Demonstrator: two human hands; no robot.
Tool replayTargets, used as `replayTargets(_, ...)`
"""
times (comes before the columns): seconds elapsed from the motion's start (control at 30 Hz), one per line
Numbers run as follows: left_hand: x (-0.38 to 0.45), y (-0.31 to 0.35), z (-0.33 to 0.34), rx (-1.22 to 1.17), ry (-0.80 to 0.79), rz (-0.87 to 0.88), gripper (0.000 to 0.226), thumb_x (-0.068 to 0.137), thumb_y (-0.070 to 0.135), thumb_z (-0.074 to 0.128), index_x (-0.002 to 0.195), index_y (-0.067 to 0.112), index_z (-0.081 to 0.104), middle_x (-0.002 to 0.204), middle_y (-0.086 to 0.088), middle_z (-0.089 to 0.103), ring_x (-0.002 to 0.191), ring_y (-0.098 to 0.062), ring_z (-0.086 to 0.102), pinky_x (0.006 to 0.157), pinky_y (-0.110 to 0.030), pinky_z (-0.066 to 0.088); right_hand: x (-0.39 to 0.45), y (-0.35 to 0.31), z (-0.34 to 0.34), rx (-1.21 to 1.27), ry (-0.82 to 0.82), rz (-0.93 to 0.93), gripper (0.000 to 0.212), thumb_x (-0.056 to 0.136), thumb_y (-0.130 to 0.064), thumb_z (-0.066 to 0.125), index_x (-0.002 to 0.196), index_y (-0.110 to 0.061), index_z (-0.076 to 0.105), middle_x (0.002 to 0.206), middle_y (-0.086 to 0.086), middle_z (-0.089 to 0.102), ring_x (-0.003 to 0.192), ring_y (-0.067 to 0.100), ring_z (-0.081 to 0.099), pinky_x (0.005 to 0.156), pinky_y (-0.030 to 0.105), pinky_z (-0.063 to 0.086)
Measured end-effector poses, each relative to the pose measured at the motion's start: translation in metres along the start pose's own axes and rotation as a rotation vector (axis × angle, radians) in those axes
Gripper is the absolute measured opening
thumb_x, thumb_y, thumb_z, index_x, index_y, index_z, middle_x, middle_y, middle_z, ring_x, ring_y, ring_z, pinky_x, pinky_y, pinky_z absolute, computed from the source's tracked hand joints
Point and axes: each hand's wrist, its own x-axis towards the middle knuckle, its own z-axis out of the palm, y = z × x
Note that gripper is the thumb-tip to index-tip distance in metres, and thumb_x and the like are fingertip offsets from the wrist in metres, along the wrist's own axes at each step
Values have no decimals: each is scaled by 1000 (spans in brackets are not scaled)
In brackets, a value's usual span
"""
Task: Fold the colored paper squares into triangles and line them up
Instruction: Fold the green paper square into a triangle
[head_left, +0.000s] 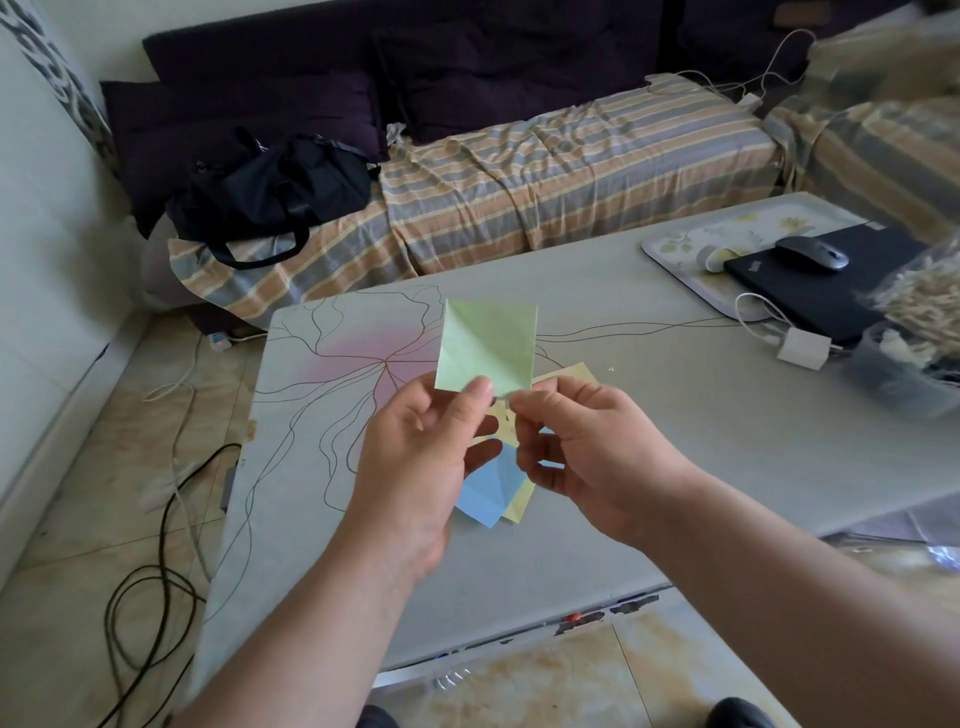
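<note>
A light green paper square (488, 345) with diagonal creases is held upright above the table. My left hand (421, 457) pinches its lower edge with thumb and fingers. My right hand (582, 447) pinches the lower right corner of the same sheet. Under my hands, flat on the table (675, 415), lie a blue paper (491, 491) and a yellow paper (569, 375), overlapping and partly hidden by my fingers. How those two papers are folded cannot be made out.
At the table's far right sit a tray (675, 249), a black laptop (815, 291) with a mouse (813, 253), a white charger (802, 348) and a plastic bag (914, 322). A striped sofa with a black bag (270, 192) stands behind. Cables trail on the floor at left.
</note>
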Motion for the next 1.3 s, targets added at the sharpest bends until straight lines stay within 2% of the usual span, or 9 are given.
replayTargets(0.1,2,-3,-1,-11,19,18,6,92,9,75,96,6,71,93,-15,77,82,-25,72,77,-37,59,-2,4,4,-3,-123,61,25,100,-25,67,75,-21,64,79,0,66,64,18,60,72,32,48)
replayTargets(0.2,8,-4,-8,6,94,23,18,78,11,72,89,-1,64,85,-21,69,78,-27,64,81,-48,57,-3,1,0,-150,-184,28,9,96,-27,71,98,-21,64,96,-2,73,73,18,64,74,31,50)
replayTargets(0.27,9,-2,-11,6,112,5,20,76,9,66,91,-2,60,85,-16,65,78,-27,63,77,-47,55,0,-3,-7,-137,-141,3,23,94,-23,75,113,-23,62,103,1,73,76,20,65,77,35,51)
replayTargets(0.37,7,2,-11,97,116,46,26,89,-4,62,106,13,70,93,-5,75,78,-20,72,76,-41,61,4,-7,-14,-66,-34,-80,31,93,-16,73,120,-27,61,100,2,70,72,21,64,78,38,50)
replayTargets(0.5,3,4,-13,304,75,141,44,93,7,66,124,38,65,95,4,80,85,-28,75,85,-47,61,5,-7,-19,-126,8,-219,45,81,-31,72,124,-35,60,97,-3,70,80,15,65,83,39,52)
replayTargets(0.8,-4,2,-7,305,-100,152,32,98,5,69,111,34,61,92,-2,81,92,-41,71,87,-51,57,8,2,-16,-264,50,-339,28,93,-9,75,111,-30,70,93,4,75,77,29,68,69,43,55)
replayTargets(1.0,-2,2,-8,187,-185,103,44,93,-1,72,117,34,60,104,-8,80,94,-30,72,97,-50,56,12,-2,-23,-76,49,-290,22,83,-11,77,99,-25,75,87,16,64,77,28,60,75,44,49)
replayTargets(1.13,-3,3,-8,186,-178,109,39,97,-3,65,119,29,59,101,-6,81,91,-29,74,96,-50,56,9,-4,-21,-159,10,-290,27,95,-4,69,108,-28,73,82,7,65,70,19,62,63,28,49)
replayTargets(1.3,-4,2,-8,240,-161,134,33,97,-1,66,113,28,66,96,0,82,91,-25,76,91,-47,58,6,-4,-19,-281,31,-325,7,90,-12,78,91,-19,77,77,-3,68,65,10,60,54,21,47)
